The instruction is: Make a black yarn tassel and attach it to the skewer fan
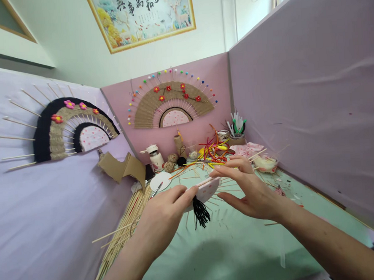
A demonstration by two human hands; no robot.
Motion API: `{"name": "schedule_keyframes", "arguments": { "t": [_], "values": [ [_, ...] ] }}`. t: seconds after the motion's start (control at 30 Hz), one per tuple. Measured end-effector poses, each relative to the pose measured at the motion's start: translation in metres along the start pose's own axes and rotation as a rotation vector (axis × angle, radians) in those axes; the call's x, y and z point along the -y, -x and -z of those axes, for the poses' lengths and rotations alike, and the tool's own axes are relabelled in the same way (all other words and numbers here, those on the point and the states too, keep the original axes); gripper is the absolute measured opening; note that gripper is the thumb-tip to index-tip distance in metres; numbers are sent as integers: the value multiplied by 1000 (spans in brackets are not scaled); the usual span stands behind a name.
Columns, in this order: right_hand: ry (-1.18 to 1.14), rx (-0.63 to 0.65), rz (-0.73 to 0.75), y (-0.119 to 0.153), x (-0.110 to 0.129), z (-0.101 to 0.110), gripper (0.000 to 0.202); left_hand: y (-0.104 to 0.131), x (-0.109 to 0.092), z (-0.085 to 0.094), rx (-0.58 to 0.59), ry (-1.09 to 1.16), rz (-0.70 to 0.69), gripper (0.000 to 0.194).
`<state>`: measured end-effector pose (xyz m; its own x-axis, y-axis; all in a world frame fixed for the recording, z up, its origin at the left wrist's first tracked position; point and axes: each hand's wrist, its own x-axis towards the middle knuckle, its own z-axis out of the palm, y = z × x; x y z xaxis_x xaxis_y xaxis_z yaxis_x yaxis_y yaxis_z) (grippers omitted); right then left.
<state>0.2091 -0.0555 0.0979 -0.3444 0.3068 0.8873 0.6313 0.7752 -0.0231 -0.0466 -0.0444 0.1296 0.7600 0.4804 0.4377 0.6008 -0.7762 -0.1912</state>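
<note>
A half-round piece in pink dotted cloth [208, 190] is held above the green table, its straight edge toward the top and thin sticks fanning out beyond it. My left hand [166, 213] grips its left end, thumb and fingers closed on it. From that end hangs a black yarn tassel [200, 213]. My right hand [251, 189] is at the right end, its fingertips near the top edge and its thumb spread apart below; its fingers are apart.
Long thin sticks [126, 232] lie at the left. Behind stand a white bottle [156, 159], twine balls [169, 166], coloured pipe cleaners [214, 151] and a plastic bowl [266, 164]. Two fan-shaped pieces, one brown [143, 110], one black-edged [41, 134], hang on the partitions.
</note>
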Motion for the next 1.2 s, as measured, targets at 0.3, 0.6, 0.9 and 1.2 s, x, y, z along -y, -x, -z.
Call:
{"name": "schedule_keyframes", "arguments": {
  "t": [0.3, 0.6, 0.9, 1.2],
  "values": [
    [31, -32, -15, 6, -4, 3, 60, 1, 1, -1, -7, -9, -4, 42],
    [115, -256, 1, 4, -2, 6, 50, 2, 2, -2, -32, -40, 10, 44],
    [99, -103, 20, 1, 8, 8, 21, 0, -1, -1, -7, -15, 36, 38],
    [190, 8, -10, 1, 14, -10, 40, 0, -1, -2, -3, 13, 38, 39]
  ]
}}
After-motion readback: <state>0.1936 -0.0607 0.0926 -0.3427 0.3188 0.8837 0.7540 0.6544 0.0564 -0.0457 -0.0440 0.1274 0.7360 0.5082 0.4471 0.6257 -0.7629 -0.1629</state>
